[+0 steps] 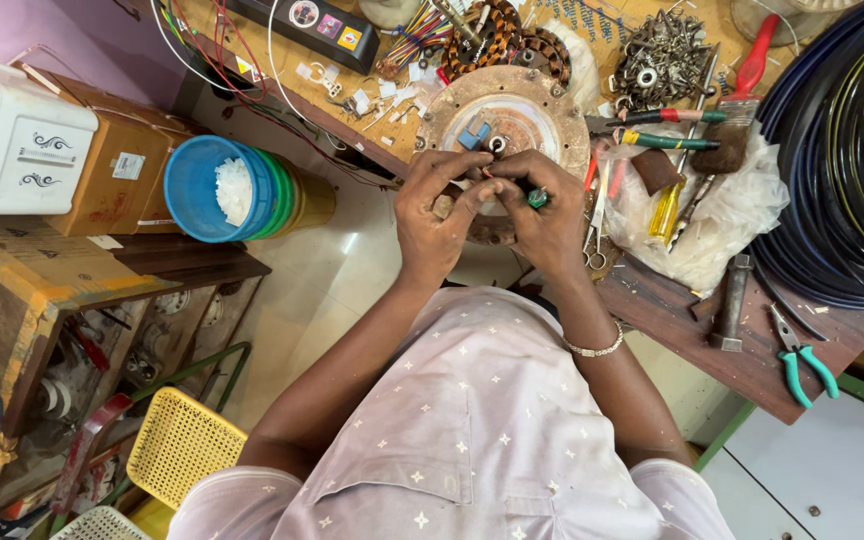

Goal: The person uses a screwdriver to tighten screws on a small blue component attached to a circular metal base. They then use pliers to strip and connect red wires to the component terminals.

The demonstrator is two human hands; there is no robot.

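Just in front of the round metal plate (pixel 512 110), a small green-tipped part (pixel 537 198) is pinched in the right hand (pixel 542 215), the left hand (pixel 437 215) closed against it.

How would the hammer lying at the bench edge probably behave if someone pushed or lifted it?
The hammer looks all metal, so probably heavy for its size and rigid. Lying flat on the workbench, it would likely slide rather than roll. Its head sits near the edge, so a push outward might tip it off.
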